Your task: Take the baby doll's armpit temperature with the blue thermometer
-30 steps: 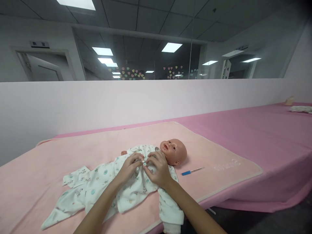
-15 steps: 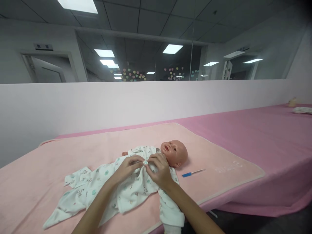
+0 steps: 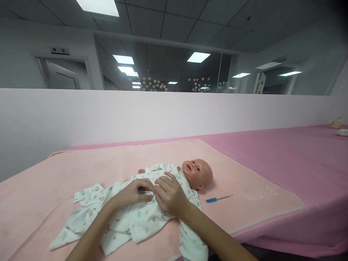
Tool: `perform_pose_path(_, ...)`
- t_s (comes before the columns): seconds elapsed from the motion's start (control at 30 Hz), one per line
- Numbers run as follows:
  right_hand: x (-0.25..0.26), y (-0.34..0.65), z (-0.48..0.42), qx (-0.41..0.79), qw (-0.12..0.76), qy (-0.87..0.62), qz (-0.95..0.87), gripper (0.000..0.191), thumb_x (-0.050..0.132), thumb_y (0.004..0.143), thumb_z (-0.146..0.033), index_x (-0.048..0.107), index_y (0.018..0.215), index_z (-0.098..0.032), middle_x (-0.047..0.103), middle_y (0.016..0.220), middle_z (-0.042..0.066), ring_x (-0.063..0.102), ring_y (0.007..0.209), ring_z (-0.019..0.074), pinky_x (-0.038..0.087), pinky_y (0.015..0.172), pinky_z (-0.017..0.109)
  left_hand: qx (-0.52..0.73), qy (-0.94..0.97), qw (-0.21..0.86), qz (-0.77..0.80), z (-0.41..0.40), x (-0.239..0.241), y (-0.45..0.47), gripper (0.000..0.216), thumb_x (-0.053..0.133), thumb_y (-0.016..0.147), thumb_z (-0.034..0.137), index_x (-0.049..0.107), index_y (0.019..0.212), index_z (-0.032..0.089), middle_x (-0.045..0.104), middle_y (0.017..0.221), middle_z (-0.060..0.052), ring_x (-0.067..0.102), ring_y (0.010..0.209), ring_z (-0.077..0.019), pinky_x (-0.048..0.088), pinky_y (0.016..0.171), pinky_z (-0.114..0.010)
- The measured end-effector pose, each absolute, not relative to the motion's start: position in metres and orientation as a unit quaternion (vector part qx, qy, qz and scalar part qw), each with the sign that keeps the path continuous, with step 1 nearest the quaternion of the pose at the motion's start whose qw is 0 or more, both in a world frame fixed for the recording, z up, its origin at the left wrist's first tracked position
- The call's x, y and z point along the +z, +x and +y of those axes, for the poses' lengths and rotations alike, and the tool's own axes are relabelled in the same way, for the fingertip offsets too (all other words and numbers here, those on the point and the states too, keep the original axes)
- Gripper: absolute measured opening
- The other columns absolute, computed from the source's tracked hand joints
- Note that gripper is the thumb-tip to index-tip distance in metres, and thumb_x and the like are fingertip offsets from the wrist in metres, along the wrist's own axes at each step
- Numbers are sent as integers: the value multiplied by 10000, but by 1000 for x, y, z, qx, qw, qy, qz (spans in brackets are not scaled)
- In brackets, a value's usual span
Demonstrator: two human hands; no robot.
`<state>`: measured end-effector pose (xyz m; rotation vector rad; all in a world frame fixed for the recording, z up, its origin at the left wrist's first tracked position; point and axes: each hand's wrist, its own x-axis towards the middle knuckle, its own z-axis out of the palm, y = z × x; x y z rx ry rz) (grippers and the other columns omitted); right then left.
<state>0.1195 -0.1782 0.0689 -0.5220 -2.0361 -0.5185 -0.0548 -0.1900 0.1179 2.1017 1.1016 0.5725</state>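
A baby doll lies on its back on a peach blanket, head to the right, dressed in a white printed romper. My left hand and my right hand meet over the doll's belly, fingers curled and pinching the romper's front edges together. What lies between the fingertips is too small to make out. The romper's legs trail empty to the left, and one sleeve hangs near the table's front edge.
A thermometer with a blue end lies on the blanket right of the doll. The long table has a pink cover. Small items sit at its far right. A white partition wall runs behind.
Both hands have slid from the doll's upper chest down to its belly, still pinching the romper front. The view has shifted slightly.
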Motion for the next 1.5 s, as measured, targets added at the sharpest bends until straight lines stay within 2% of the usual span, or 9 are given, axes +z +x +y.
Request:
perform_pose_path(0.17,70,106,-182,-157,447,-249,-845,91,453,675,-127,517,727,-167,511,690,35,433,733,171,359,849,391,197,817,332,427,-189,122,-62,194,609,653,290,635,818,192,571,896,-17,487,804,-144,388,707,-235)
perform_pose_path(0.37,57,112,-185,-111,451,-288,-838,142,436,600,-96,495,710,-162,472,682,38,401,705,168,363,708,335,215,792,367,438,-186,117,-61,164,555,719,305,609,796,170,529,744,4,402,645,-95,323,584,-208)
perform_pose_path(0.57,56,117,-188,-93,444,-288,-843,150,434,536,-98,442,668,-169,451,693,39,384,705,172,354,685,334,229,757,431,435,-190,122,-58,219,543,743,353,592,781,143,378,581,39,293,522,-64,209,467,-202)
perform_pose_path(0.67,57,118,-189,-84,449,-270,-848,151,426,563,-95,442,694,-168,461,719,44,398,729,178,359,696,341,238,741,445,443,-190,122,-58,254,557,733,380,595,781,134,383,574,38,272,502,-58,178,450,-206)
perform_pose_path(0.8,58,117,-191,-75,469,-218,-852,109,402,697,-90,460,755,-162,504,782,54,426,769,173,372,731,340,256,731,445,450,-187,117,-58,279,582,714,395,615,768,123,411,560,30,280,497,-57,176,448,-206)
perform_pose_path(1.0,54,113,-184,-61,496,-241,-832,159,355,831,-108,491,775,-168,524,692,27,436,667,146,380,661,300,265,727,453,443,-186,115,-59,338,561,723,451,640,816,135,305,480,52,213,458,-54,142,432,-217)
perform_pose_path(1.2,52,112,-182,-33,511,-260,-818,160,382,848,-137,532,810,-175,554,711,25,482,688,142,386,656,286,240,744,433,450,-192,120,-56,433,482,739,549,598,676,136,278,506,39,198,474,-61,141,433,-230)
perform_pose_path(1.33,53,113,-184,-22,510,-263,-819,133,416,821,-122,537,801,-172,554,701,21,485,688,141,383,655,284,215,769,405,445,-191,121,-57,361,572,688,493,607,819,158,333,545,42,276,513,-71,201,457,-212)
perform_pose_path(1.5,53,114,-185,-14,508,-252,-823,126,434,777,-95,535,776,-170,545,689,21,486,683,140,381,652,284,198,788,347,468,-193,119,-56,323,671,588,395,559,792,171,369,611,47,358,586,-85,286,513,-199)
